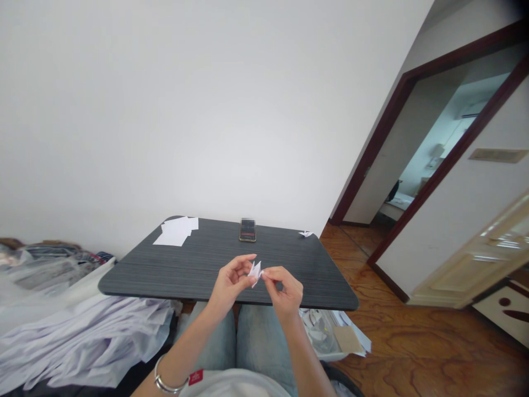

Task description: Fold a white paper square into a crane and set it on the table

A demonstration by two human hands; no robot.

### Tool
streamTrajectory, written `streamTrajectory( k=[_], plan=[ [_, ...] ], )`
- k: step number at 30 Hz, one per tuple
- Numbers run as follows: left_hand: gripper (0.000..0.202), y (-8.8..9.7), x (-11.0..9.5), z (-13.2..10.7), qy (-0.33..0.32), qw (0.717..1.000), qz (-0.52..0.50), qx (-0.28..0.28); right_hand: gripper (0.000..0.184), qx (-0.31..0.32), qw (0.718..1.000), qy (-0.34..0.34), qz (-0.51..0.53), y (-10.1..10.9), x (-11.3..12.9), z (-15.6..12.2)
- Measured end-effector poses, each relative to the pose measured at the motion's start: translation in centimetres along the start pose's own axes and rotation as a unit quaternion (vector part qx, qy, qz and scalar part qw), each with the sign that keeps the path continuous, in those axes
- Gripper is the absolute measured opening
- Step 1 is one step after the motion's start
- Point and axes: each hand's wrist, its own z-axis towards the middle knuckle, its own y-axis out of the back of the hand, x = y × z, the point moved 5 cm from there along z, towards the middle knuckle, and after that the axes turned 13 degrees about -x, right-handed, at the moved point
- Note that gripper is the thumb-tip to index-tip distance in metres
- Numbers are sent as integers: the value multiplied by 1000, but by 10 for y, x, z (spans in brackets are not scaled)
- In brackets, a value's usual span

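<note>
The left hand (232, 278) pinches a small folded white paper (255, 272) above the near part of a dark table (177, 270), while the right hand (285, 285) nips its tip between thumb and forefinger. Beyond, a phone (248, 230) sits between white sheets (174, 230) at left and another folded piece (306, 234) at right.
</note>
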Motion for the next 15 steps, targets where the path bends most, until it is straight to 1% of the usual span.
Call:
streamTrajectory(
  k=[3,8,15],
  plan=[
    [35,1,0,0,-3,1000,6,-4,15,-11,1000,3,25,0,2,0],
    [31,4,-4,1,-49,998,30,-23,16,-13,999,4,35,-1,5,0],
    [23,2,-11,-2,-116,992,52,-5,17,-29,998,29,45,-1,6,-2]
  ],
)
